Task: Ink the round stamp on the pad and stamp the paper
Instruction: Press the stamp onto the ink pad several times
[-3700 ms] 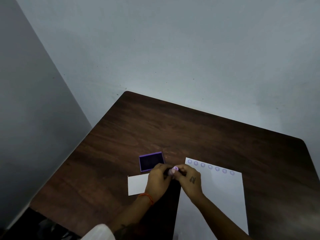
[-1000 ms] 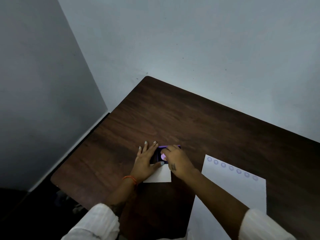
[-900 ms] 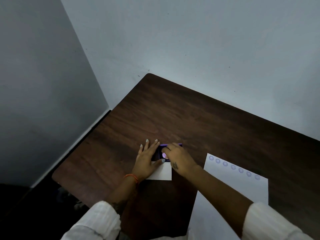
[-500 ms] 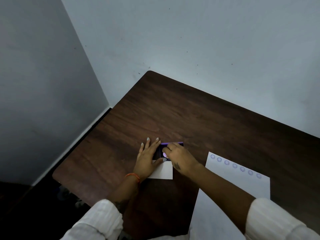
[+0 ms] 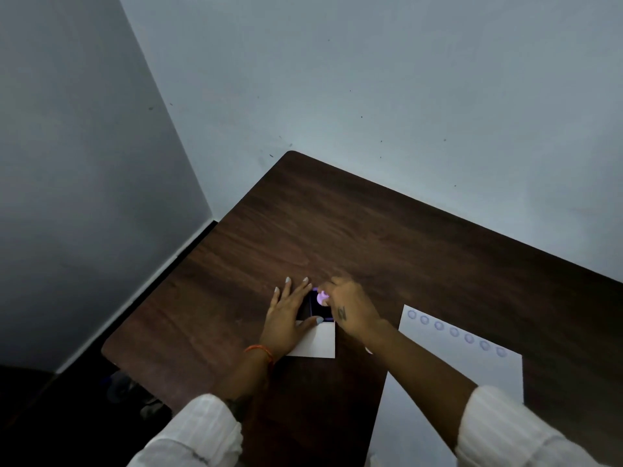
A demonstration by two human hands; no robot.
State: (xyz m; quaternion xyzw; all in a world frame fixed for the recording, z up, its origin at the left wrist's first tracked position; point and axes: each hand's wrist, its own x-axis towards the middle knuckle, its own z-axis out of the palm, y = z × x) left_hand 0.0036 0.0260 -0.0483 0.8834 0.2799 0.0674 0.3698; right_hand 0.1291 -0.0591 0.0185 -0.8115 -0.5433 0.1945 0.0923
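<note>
A small dark ink pad with a purple rim sits on the brown table. My left hand lies flat with fingers spread against the pad's left side. My right hand is closed on a round stamp with a pale purple top, held down over the pad. The stamp's lower part is hidden by my fingers. To the right lies the white paper, with a row of several purple round marks along its far edge.
A small white card lies just in front of the ink pad, partly under my left wrist. The table stands in a corner, with grey walls behind and to the left. A dark gap runs along the table's left edge.
Earlier both hands held the stamp near the paper. They then moved to the ink pad. Over the last second the hands have hardly moved; the view shifted a little.
</note>
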